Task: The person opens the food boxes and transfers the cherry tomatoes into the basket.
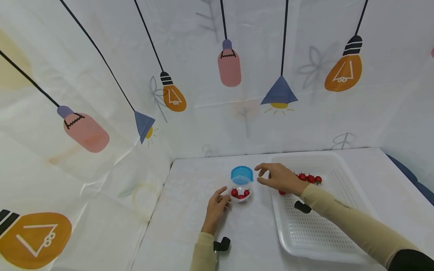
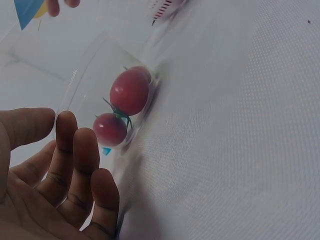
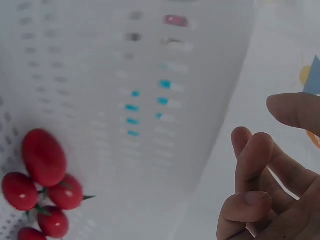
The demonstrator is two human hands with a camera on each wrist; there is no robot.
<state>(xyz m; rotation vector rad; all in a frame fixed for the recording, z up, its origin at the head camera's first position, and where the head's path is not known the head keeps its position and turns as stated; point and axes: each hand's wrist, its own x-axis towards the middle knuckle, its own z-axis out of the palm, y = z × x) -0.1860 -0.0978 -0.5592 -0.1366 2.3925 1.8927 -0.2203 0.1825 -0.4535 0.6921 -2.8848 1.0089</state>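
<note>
A clear plastic cup (image 1: 240, 195) with several cherry tomatoes (image 1: 234, 192) inside stands on the white table. Its blue lid (image 1: 242, 174) is tipped up at the far side. My left hand (image 1: 216, 207) is at the cup's left side; in the left wrist view the thumb and index fingertip pinch its rim, beside the tomatoes (image 2: 129, 92). My right hand (image 1: 279, 177) is in the air between the lid and the white basket (image 1: 322, 241), fingers loosely bent and holding nothing. In the right wrist view, its thumb and fingertips (image 3: 260, 147) are apart.
More cherry tomatoes (image 1: 310, 178) lie in the perforated basket, partly hidden by my right hand and forearm. Behind the table (image 1: 183, 210) hangs a white sheet (image 1: 203, 128) printed with lamps; another part of it covers the left side.
</note>
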